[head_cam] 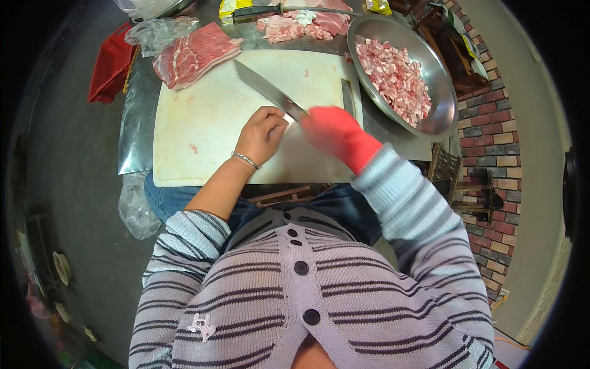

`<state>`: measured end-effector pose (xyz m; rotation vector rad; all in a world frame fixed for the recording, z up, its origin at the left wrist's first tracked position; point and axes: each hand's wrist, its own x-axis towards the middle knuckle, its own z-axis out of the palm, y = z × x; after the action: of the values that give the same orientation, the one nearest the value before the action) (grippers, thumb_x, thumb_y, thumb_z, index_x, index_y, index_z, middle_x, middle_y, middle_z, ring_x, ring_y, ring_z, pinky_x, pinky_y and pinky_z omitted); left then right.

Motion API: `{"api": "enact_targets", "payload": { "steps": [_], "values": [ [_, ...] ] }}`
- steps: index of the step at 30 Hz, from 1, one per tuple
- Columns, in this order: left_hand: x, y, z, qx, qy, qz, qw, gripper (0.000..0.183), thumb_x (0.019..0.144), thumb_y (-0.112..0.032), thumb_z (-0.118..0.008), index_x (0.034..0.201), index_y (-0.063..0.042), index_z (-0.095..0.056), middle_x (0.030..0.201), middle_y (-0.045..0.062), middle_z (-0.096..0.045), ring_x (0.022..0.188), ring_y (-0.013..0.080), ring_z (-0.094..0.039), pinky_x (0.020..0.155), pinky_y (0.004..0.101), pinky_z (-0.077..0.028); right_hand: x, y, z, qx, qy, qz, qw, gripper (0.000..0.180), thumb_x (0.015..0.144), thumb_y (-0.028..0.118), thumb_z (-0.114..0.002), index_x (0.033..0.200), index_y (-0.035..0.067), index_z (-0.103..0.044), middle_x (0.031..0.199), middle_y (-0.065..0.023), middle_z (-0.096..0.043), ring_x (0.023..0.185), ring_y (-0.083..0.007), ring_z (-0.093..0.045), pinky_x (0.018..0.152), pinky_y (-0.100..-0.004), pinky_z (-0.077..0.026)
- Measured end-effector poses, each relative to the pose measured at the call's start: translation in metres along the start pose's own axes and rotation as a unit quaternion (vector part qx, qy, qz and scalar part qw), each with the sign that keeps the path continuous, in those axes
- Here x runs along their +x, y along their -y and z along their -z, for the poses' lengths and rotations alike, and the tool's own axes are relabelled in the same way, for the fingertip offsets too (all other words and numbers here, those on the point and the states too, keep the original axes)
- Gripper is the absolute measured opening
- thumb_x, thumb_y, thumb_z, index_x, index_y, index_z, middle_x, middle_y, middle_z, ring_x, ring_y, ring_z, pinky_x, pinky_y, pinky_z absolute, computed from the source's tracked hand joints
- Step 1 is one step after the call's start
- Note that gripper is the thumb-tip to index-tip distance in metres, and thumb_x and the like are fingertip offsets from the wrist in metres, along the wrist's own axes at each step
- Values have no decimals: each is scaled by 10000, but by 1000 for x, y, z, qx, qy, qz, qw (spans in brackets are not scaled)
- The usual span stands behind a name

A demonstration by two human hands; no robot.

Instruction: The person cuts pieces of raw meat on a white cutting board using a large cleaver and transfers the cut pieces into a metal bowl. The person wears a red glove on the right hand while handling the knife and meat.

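My right hand (335,133), in a red glove and slightly blurred, grips a broad-bladed kitchen knife (265,86). Its blade is raised over a white plastic cutting board (198,124) and points to the far left. Close by the blade's base, my bare left hand (262,131) rests on the board with curled fingers. A small pale patch shows at those fingertips; whether they hold a piece is unclear. A raw meat slab (196,53) lies across the board's far left corner. Diced meat (392,80) partly fills a wide steel bowl (440,113) at the right.
Beyond the board lie more raw meat pieces (302,26) and a black-handled sharpening steel (258,11) on the metal table (138,115). A clear plastic bag (159,34) sits behind the slab. On the floor at left stands a red crate (108,64).
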<state>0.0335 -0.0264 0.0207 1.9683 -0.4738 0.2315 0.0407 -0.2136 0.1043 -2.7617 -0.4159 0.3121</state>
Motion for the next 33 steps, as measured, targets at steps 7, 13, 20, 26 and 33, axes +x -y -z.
{"api": "enact_targets", "payload": {
  "steps": [7, 13, 20, 26, 33],
  "values": [
    [-4, 3, 3, 28, -14, -12, 999, 31, 801, -18, -690, 818, -31, -668, 930, 96, -644, 832, 271, -639, 708, 336, -529, -88, 15, 41, -66, 4, -21, 998, 172, 889, 175, -568, 790, 41, -616, 718, -205, -657, 713, -397, -658, 640, -493, -524],
    [-1, 2, 1, 32, 4, -32, 999, 46, 802, -18, -691, 839, -32, -668, 950, 105, -659, 850, 291, -641, 744, 348, -535, -41, -6, -12, -16, -66, 115, 991, 119, 811, 157, -607, 784, 41, -613, 748, -197, -664, 714, -389, -655, 655, -478, -526],
    [-4, 5, 0, 6, -17, -47, 999, 73, 789, -5, -703, 847, -32, -667, 933, 96, -649, 840, 271, -636, 725, 344, -530, 9, 2, 0, 10, -25, 82, 996, 204, 869, 221, -580, 834, 36, -656, 766, -196, -669, 766, -401, -655, 684, -473, -527],
    [-13, 7, 5, 13, -35, -27, 999, 91, 766, 25, -701, 808, -27, -639, 893, 83, -627, 789, 259, -618, 668, 327, -510, -71, 17, 36, -40, 43, -24, 998, 190, 901, 206, -547, 885, 42, -642, 763, -201, -666, 760, -406, -649, 690, -499, -522],
    [-7, 3, 2, 9, -7, -40, 999, 101, 770, 25, -692, 841, -35, -652, 915, 84, -632, 818, 258, -621, 693, 324, -514, -10, 4, -17, 23, -54, 134, 989, 157, 855, 184, -623, 818, 31, -617, 745, -207, -634, 740, -418, -619, 663, -488, -493]
  ]
}}
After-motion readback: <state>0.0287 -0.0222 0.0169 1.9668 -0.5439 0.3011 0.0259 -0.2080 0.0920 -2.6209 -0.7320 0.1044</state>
